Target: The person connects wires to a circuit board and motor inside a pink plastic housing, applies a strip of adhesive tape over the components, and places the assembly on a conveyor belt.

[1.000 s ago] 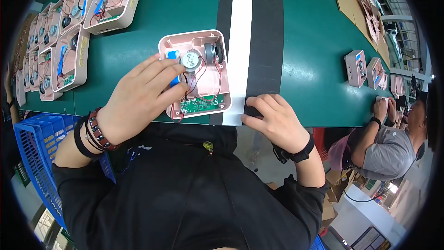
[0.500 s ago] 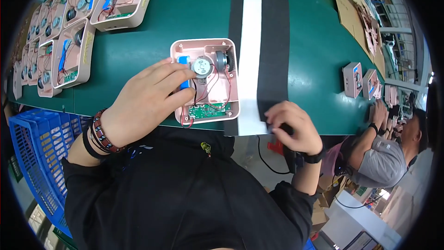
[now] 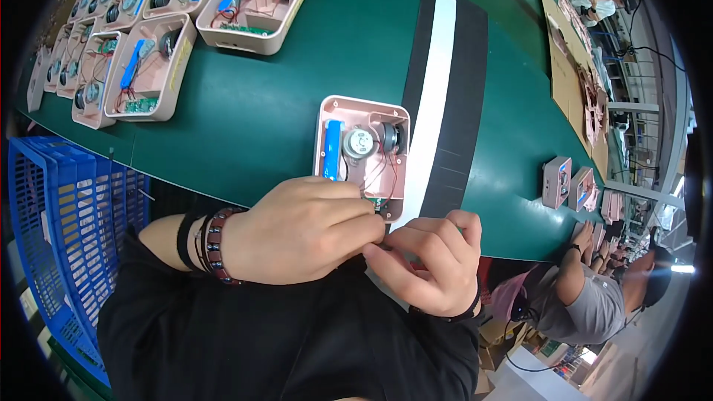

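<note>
Left hand (image 3: 312, 230) and right hand (image 3: 434, 263) met at their curled fingertips by the near edge of a green table (image 3: 252, 104); whether they pinched some small part between them could not be told. Just beyond lay an open pink housing (image 3: 353, 113), its long axis running away from the person. The left hand, nearer to it, hid part of its near end, while the right hand stood off its near right corner. Inside, a blue strip (image 3: 333, 150) ran along the left wall, with a round silver part (image 3: 359, 143) beside it and a dark round part (image 3: 388, 137) to the right. A black-edged white band (image 3: 438, 67) passed along the housing's right side. At the left stood a blue crate (image 3: 44, 150). Farther off, filled housings (image 3: 252, 43) crowded the table's left, two pink boxes (image 3: 551, 186) stood at the right, and beyond was a co-worker (image 3: 598, 297) in grey.
</note>
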Motion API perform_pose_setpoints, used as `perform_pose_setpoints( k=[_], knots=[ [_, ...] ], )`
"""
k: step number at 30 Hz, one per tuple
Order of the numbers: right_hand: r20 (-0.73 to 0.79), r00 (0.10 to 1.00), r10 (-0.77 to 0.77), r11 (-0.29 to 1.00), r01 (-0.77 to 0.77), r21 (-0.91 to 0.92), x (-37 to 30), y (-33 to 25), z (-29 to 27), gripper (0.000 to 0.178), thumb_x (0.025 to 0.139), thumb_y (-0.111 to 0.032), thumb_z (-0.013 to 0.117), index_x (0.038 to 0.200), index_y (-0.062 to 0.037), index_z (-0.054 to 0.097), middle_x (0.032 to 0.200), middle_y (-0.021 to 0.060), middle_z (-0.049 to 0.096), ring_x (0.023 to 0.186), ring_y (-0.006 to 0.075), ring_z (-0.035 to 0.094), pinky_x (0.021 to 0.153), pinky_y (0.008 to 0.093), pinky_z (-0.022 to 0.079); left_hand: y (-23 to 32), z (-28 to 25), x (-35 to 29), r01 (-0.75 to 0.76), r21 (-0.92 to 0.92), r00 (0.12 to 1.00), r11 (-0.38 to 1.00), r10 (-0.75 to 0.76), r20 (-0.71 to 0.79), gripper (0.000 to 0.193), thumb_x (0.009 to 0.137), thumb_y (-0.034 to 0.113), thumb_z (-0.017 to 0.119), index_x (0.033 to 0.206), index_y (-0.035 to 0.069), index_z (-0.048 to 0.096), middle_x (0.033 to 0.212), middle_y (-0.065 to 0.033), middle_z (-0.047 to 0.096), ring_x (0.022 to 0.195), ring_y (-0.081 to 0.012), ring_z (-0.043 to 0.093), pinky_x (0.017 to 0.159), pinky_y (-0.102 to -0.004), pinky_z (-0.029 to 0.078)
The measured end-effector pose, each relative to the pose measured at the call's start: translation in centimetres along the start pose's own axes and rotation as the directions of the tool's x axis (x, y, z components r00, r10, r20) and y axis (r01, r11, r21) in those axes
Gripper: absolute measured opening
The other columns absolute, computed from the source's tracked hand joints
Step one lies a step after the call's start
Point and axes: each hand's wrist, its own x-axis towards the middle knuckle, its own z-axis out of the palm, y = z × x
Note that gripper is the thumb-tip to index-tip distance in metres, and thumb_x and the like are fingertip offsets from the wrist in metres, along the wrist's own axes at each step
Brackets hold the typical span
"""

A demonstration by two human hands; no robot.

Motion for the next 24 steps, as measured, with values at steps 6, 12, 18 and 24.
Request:
perform_pose_setpoints(
  k=[6, 12, 18, 24],
  knots=[
    [-0.145, 0.954, 0.263, 0.889, -0.181, 0.421, -0.1, 1.0, 1.1, 0.031, 0.065, -0.011, 0.079, 0.094, -0.0135, 0.068, 0.094, 0.0048, 0.064, 0.077, 0.0191, 0.061, 0.069, 0.0339, 0.039, -1.1, 0.0, 0.1, -0.031, -0.144, 0.996, 0.989, 0.018, -0.092, 0.029, 0.066, 0.010, 0.078, 0.092, 0.005, 0.065, 0.094, -0.0061, 0.066, 0.084, -0.0235, 0.062, 0.071, -0.0330, 0.048],
    [-0.293, 0.929, 0.228, 0.866, -0.056, 0.497, -1.7, 4.2, 0.7, 0.044, 0.066, -0.008, 0.079, 0.109, -0.0121, 0.067, 0.100, 0.0069, 0.064, 0.083, 0.0205, 0.063, 0.075, 0.0359, 0.041, -1.7, 0.3, 1.6, 0.069, 0.106, 0.985, 0.992, -0.051, -0.162, 0.031, 0.068, 0.017, 0.077, 0.095, 0.006, 0.064, 0.097, -0.0032, 0.064, 0.090, -0.0236, 0.061, 0.076, -0.0361, 0.046],
    [0.180, 0.977, 0.113, 0.913, -0.174, 0.368, -1.4, 6.5, 3.5, 0.067, 0.074, -0.002, 0.073, 0.137, -0.0135, 0.053, 0.093, 0.0018, 0.068, 0.082, 0.0185, 0.066, 0.086, 0.0373, 0.042, -3.4, -1.7, 1.1, 0.049, 0.508, 0.999, 0.860, -0.037, -0.033, 0.028, 0.072, 0.022, 0.073, 0.095, 0.008, 0.064, 0.093, 0.0006, 0.061, 0.091, -0.0207, 0.056, 0.073, -0.0359, 0.041],
    [0.118, 0.977, 0.179, 0.838, -0.215, 0.502, -0.7, 5.8, 5.3, 0.081, 0.073, -0.004, 0.080, 0.144, -0.0100, 0.043, 0.082, -0.0009, 0.070, 0.078, 0.0161, 0.065, 0.090, 0.0371, 0.040, -3.2, -1.7, 0.8, 0.088, 0.492, 0.995, 0.866, -0.054, -0.082, 0.019, 0.077, 0.022, 0.067, 0.090, 0.011, 0.060, 0.084, 0.0018, 0.057, 0.086, -0.0180, 0.052, 0.072, -0.0344, 0.039]
  ],
)
